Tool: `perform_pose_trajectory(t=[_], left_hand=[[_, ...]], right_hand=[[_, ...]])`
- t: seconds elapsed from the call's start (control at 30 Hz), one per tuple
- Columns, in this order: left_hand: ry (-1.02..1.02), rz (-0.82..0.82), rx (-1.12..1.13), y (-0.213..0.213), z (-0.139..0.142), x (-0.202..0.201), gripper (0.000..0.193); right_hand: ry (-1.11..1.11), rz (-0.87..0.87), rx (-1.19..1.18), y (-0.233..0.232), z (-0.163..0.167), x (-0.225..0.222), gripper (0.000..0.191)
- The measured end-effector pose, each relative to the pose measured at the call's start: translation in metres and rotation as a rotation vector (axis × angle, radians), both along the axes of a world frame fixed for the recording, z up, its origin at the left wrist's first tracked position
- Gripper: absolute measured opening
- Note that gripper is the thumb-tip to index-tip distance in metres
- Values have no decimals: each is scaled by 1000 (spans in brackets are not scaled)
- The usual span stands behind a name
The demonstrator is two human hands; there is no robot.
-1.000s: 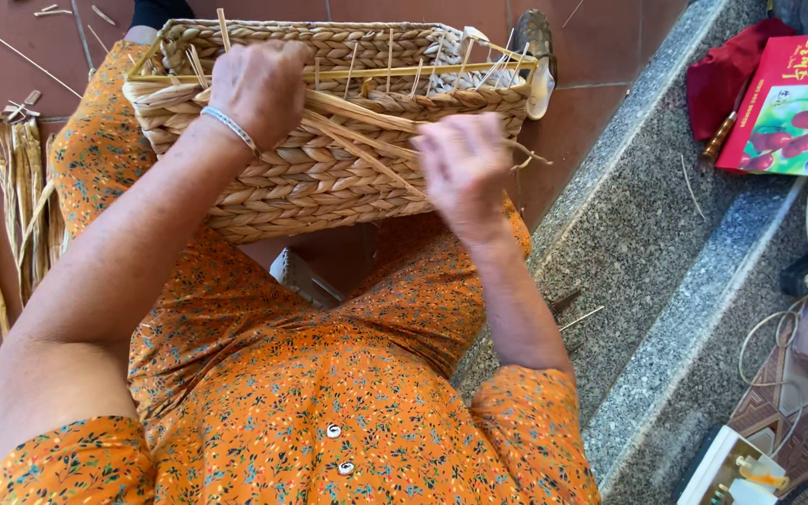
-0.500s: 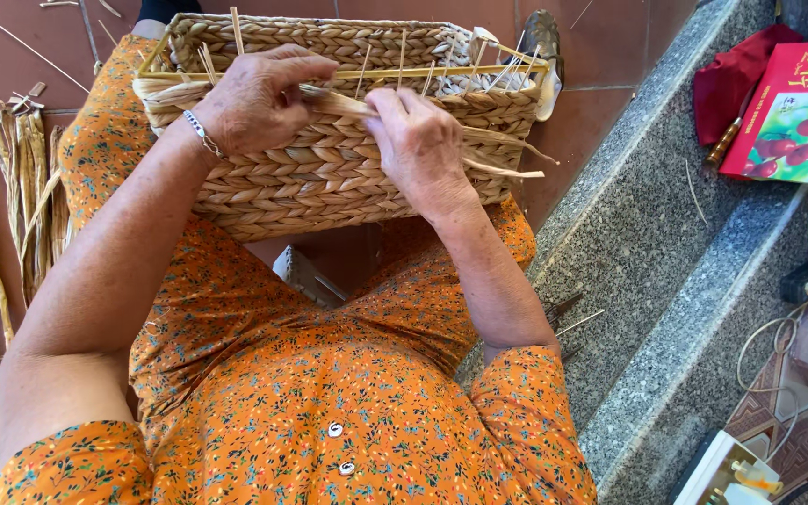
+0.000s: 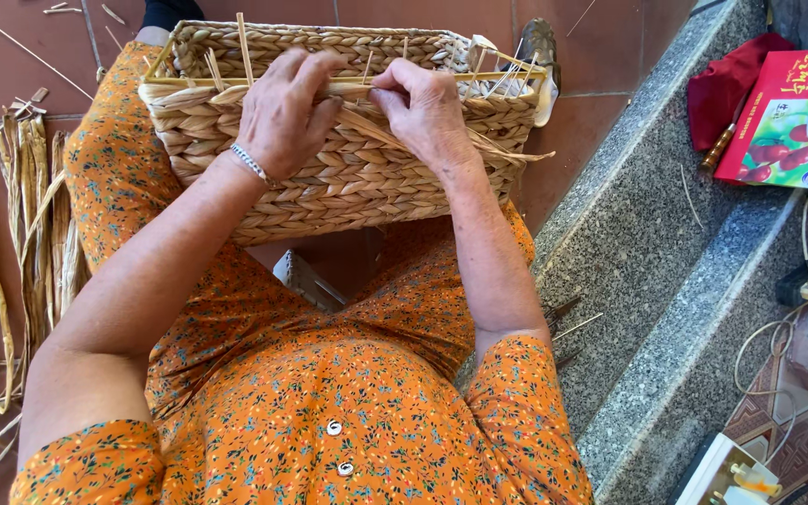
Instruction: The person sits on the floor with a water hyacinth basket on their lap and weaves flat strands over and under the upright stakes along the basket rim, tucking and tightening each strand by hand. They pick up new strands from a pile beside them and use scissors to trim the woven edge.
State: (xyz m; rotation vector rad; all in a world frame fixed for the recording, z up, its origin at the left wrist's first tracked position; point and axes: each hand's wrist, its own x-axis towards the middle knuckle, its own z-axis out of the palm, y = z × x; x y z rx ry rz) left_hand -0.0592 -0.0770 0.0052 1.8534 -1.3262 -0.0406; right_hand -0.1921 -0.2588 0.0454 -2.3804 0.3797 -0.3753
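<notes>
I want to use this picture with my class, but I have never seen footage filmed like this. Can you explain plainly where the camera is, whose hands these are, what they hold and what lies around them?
The camera sits on the person's head and looks down, so you see their own arms, orange flowered dress and lap. There is no machine, only two bare hands. A woven basket of plaited straw rests on the knees. The left hand, with a bracelet at the wrist, grips the near rim. The right hand pinches a flat straw strand at that rim. Thin upright stakes stick out of the top. On the tiled floor to the left lie loose dried straw strips. To the right is a grey stone step with a red box on it.
</notes>
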Motion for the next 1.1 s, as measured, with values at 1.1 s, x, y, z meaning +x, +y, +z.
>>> perform_pose_trajectory(t=[1.1], left_hand=[[-282, -58, 387, -32, -13, 31, 32]], right_hand=[[621, -305, -143, -39, 17, -60, 55]])
